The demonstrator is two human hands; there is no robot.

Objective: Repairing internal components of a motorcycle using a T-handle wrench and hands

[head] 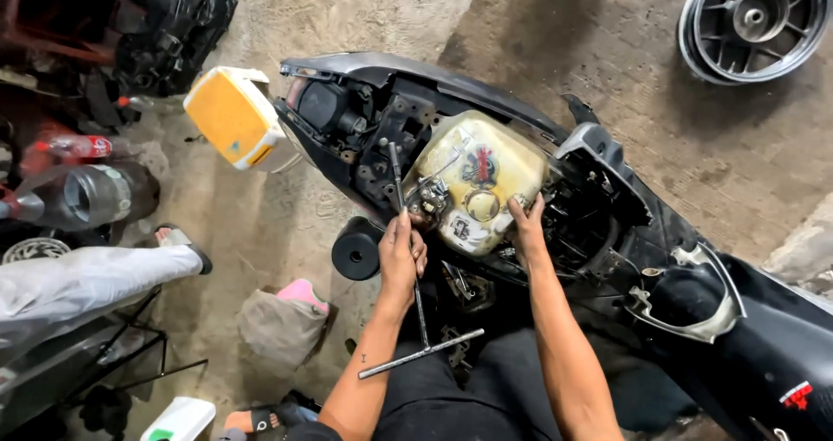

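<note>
In the head view, the left hand point(402, 254) is wrapping closed around the shaft of a long T-handled wrench point(415, 276), whose tip is reaching up into the opened body of a black scooter point(694, 320) just left of a yellowish fuel tank point(486, 176), while its crossbar is hanging low near the person's lap. The right hand point(526, 226) is resting with loose, spread fingers on the lower right edge of the tank, grasping nothing. Another person's leg in pale trousers point(87, 280) is stretching in from the left over the concrete floor point(278, 207), a yellow and white container point(232, 116) is lying beside the scooter's tail, and a bare wheel rim point(753, 20) is lying at the upper right.
</note>
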